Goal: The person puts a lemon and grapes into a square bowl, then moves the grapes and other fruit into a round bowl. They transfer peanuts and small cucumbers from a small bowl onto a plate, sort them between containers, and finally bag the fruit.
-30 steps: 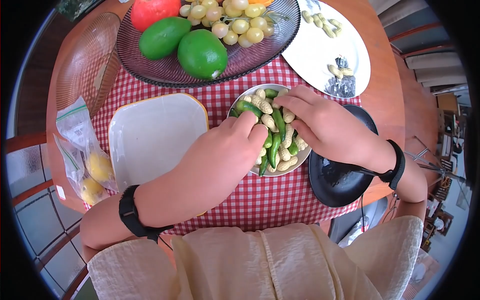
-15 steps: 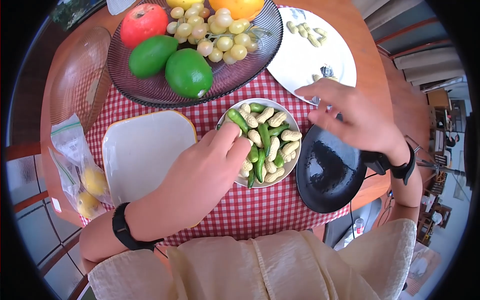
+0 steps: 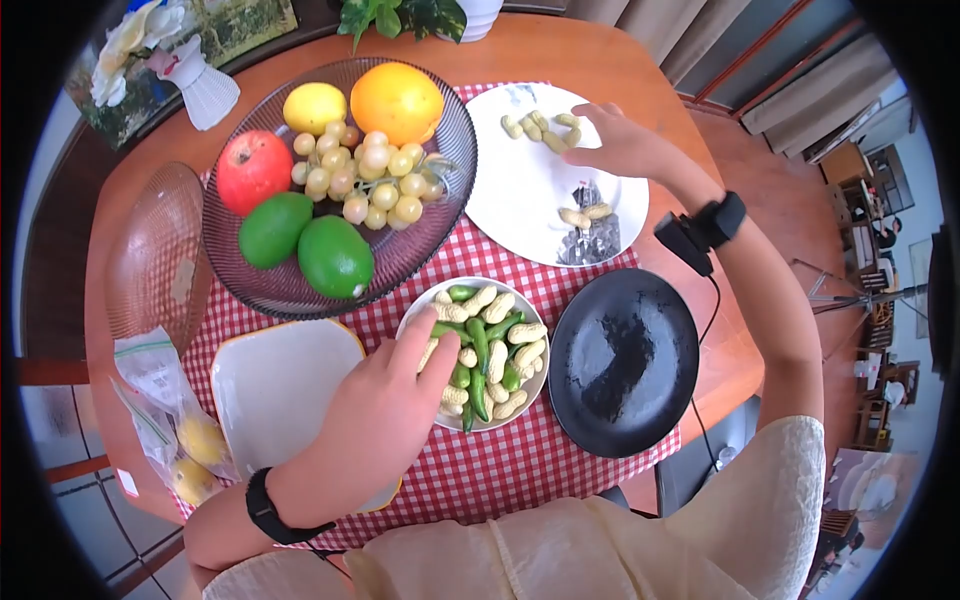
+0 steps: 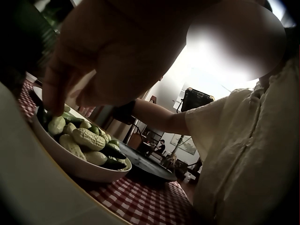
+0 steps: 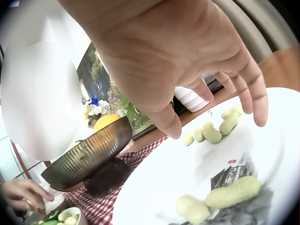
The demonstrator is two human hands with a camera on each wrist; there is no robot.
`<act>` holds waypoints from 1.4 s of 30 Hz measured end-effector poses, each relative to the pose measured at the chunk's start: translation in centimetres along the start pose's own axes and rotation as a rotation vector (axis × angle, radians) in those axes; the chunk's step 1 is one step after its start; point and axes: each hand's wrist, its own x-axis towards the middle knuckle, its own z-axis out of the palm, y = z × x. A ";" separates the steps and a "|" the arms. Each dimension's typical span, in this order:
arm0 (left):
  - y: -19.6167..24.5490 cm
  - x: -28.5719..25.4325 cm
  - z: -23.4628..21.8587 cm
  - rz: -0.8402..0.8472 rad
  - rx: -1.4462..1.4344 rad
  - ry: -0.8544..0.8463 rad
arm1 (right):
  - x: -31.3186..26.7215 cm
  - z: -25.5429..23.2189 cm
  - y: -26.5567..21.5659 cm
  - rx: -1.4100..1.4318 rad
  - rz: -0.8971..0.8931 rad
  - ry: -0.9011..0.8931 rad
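Note:
A small white bowl [image 3: 521, 408] holds peanuts in shells mixed with green peppers. My left hand [image 3: 385, 405] reaches over its left side, fingertips at the peanuts; whether they pinch one is hidden. In the left wrist view a fingertip touches the heap in the bowl [image 4: 79, 165]. Over the large white plate [image 3: 500, 205] hovers my right hand [image 3: 625, 145], fingers spread and holding nothing. Beneath and beside it lie several peanuts [image 3: 535, 128], with more peanuts [image 3: 585, 215] nearer the plate's front. The right wrist view shows the hand [image 5: 187, 61] above the peanuts [image 5: 212, 132], apart from them.
A purple glass fruit bowl [image 3: 400, 255] stands at the back, with a grape bunch [image 3: 370, 180]. A black plate [image 3: 655, 400] lies right of the small bowl, an off-white square dish [image 3: 275, 385] left. Bagged yellow fruit [image 3: 200, 440] lies at far left.
My right hand has left the small bowl and moved up and right to the peanuts on the white plate, its fingers spreading. My left hand stays at the bowl. The head view has shifted.

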 end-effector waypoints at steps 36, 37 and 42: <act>3.7 21.2 3.0 -0.260 0.238 -0.375 | -1.2 -1.3 0.2 0.342 0.211 -0.238; 3.3 21.8 3.3 -0.262 0.233 -0.375 | -1.8 -1.4 0.1 0.339 0.212 -0.243; 1.8 23.8 5.0 -0.238 0.150 -0.411 | -4.5 -1.3 -0.7 0.289 0.215 -0.252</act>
